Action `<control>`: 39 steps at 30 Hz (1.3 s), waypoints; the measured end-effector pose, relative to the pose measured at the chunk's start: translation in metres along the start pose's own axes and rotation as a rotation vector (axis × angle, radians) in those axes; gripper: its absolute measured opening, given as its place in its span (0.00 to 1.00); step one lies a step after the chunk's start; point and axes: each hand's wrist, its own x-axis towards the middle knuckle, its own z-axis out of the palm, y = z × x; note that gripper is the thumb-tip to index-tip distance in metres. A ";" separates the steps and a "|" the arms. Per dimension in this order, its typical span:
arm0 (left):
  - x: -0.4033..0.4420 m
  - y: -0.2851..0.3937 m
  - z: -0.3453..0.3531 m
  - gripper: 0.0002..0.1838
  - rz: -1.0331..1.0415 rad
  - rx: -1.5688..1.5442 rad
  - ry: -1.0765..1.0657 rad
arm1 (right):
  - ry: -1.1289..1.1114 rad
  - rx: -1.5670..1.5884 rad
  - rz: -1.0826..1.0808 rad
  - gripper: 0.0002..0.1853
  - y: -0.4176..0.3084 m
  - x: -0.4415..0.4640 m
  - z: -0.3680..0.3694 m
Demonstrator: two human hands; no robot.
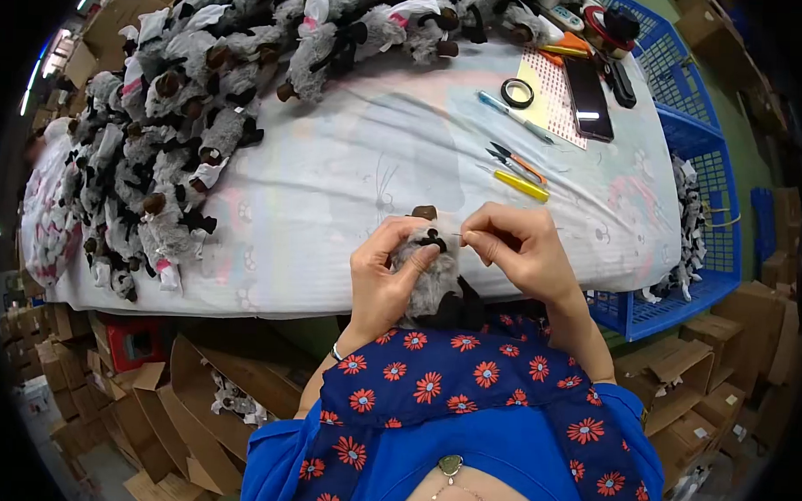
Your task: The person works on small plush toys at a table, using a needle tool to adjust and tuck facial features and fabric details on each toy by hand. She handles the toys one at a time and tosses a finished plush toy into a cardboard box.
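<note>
My left hand (387, 263) is closed round a small grey plush toy (431, 282) at the table's front edge. The toy has fluffy fur, a dark nose and eyes, a brown tip on top and black limbs. My left thumb presses beside its face. Just right of the toy's head, my right hand (516, 246) pinches a thin sewing needle (455, 235) that points at the face. Whether the needle's tip is in the fur is too small to tell. Beyond my right hand lie a yellow-handled tool (521, 185) and orange-handled thread snips (517, 164).
Many grey plush toys (170, 154) are heaped along the table's left and back. A pen (514, 116), black tape roll (517, 93), phone (589, 98) and dotted sheet (556, 101) lie at back right. Blue crates (700, 173) stand right; cardboard boxes (229, 377) sit below.
</note>
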 end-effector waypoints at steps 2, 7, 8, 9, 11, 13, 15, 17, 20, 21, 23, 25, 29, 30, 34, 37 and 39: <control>0.001 0.002 -0.003 0.11 0.013 -0.006 0.042 | 0.054 -0.222 -0.035 0.02 0.000 0.002 0.002; 0.001 0.005 0.004 0.12 0.082 0.038 0.038 | 0.122 -0.613 -0.232 0.01 -0.010 -0.001 0.011; 0.001 0.006 0.004 0.12 0.090 0.047 0.039 | 0.125 -0.667 -0.252 0.01 -0.011 -0.002 0.011; 0.001 0.006 0.003 0.12 0.099 0.057 0.042 | 0.127 -0.721 -0.274 0.02 -0.011 -0.001 0.012; 0.000 0.006 0.004 0.12 0.115 0.076 0.047 | 0.129 -0.830 -0.316 0.03 -0.012 -0.002 0.013; -0.002 0.004 0.006 0.12 0.127 0.124 0.055 | 0.132 -0.854 -0.299 0.02 -0.011 -0.004 0.016; -0.004 0.002 0.007 0.12 0.149 0.221 0.066 | 0.140 -0.900 -0.261 0.02 -0.008 -0.006 0.021; -0.004 0.003 0.008 0.12 0.163 0.269 0.072 | 0.146 -0.926 -0.244 0.02 -0.003 -0.006 0.021; -0.005 0.008 0.006 0.12 0.189 0.158 0.072 | 0.019 0.264 0.234 0.02 0.012 0.000 0.012; -0.005 0.008 0.005 0.12 0.197 0.121 0.076 | -0.030 0.662 0.387 0.02 0.013 0.002 0.011; -0.007 0.006 0.004 0.12 0.180 0.110 0.087 | -0.019 0.608 0.324 0.02 0.005 0.004 0.011; -0.005 0.001 0.002 0.11 0.156 0.091 0.073 | 0.036 0.504 0.182 0.02 -0.007 0.004 0.011; -0.006 0.004 0.002 0.11 0.133 0.080 0.102 | 0.059 -0.010 -0.004 0.02 -0.011 0.001 0.013; -0.006 0.005 0.003 0.11 0.127 0.081 0.101 | 0.075 -0.236 -0.064 0.02 -0.010 -0.002 0.013; -0.007 0.004 0.004 0.11 0.118 0.069 0.087 | 0.107 -0.589 -0.201 0.01 -0.008 -0.005 0.012; -0.007 0.004 0.004 0.11 0.117 0.060 0.091 | 0.109 -0.714 -0.288 0.01 -0.008 -0.002 0.011; -0.008 0.003 0.004 0.11 0.119 0.094 0.069 | 0.043 -0.830 -0.286 0.01 -0.012 -0.002 0.009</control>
